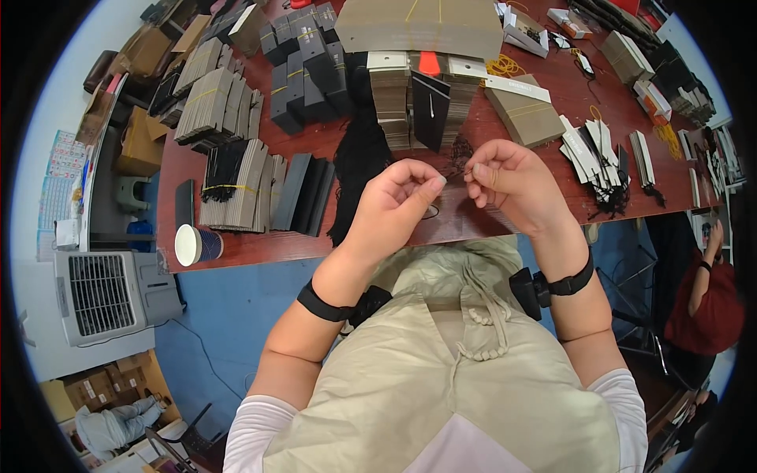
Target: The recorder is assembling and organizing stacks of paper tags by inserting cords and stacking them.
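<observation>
The left hand (400, 201) and right hand (509, 181) are hovering over the tabletop (252, 245), each grip curling thumb to fingers; whether either is holding anything, I cannot tell. A dark loop (430, 213) is showing just below the left hand's fingers (422, 193).

Near the frame's centre, the left hand (400, 199) and right hand (512, 183) curled close together above the reddish tabletop (467, 225); toward the left stood a banded card bundle (230, 206), paper cup (188, 245) and air cooler (98, 296)
</observation>
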Available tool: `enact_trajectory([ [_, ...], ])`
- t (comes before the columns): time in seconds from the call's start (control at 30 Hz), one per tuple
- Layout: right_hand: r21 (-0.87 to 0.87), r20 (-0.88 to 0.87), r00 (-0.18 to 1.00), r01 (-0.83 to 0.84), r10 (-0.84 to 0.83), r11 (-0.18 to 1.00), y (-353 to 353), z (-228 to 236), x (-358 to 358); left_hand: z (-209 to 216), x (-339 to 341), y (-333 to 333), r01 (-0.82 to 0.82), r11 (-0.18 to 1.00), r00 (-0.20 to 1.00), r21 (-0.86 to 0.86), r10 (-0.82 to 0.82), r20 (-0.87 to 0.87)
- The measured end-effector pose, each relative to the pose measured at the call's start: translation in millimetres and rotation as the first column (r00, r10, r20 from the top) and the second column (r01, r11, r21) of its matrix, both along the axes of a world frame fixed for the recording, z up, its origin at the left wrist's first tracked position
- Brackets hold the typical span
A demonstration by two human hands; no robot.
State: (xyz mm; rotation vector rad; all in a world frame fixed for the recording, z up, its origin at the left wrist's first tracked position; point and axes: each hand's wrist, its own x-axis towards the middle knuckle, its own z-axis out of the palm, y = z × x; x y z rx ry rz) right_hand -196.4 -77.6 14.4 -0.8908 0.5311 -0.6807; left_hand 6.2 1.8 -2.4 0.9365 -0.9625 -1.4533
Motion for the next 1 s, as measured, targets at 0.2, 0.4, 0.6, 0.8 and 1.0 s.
enact_trajectory([
  [0.2,0.174,0.053,0.998,-0.045,0.037,0.984,-3.6,-6.0,-1.2,0.2,-3.3,-0.6,-0.008,0.999,1.0,-0.041,0.009,0.02],
  [0.4,0.242,0.071,0.994,-0.099,0.084,0.965,-4.4,-12.0,4.3,-2.2,-2.8,-1.7,0.002,0.998,1.0,-0.059,0.0,0.03],
  [0.6,0.237,0.032,0.997,-0.074,0.069,0.969,4.5,-6.8,13.3,-4.5,-2.5,-3.9,0.019,1.0,0.998,-0.012,-0.02,-0.059],
  [0.8,-0.204,-0.235,0.965,0.066,-0.114,0.977,9.3,-4.7,13.1,-4.9,-5.5,-7.0,-0.011,0.998,0.99,0.061,0.02,-0.137],
  [1.0,-0.211,-0.205,0.968,0.101,-0.145,0.972,10.1,-5.4,16.6,-4.8,-6.0,-8.5,-0.002,0.998,0.996,0.058,0.007,-0.085],
])
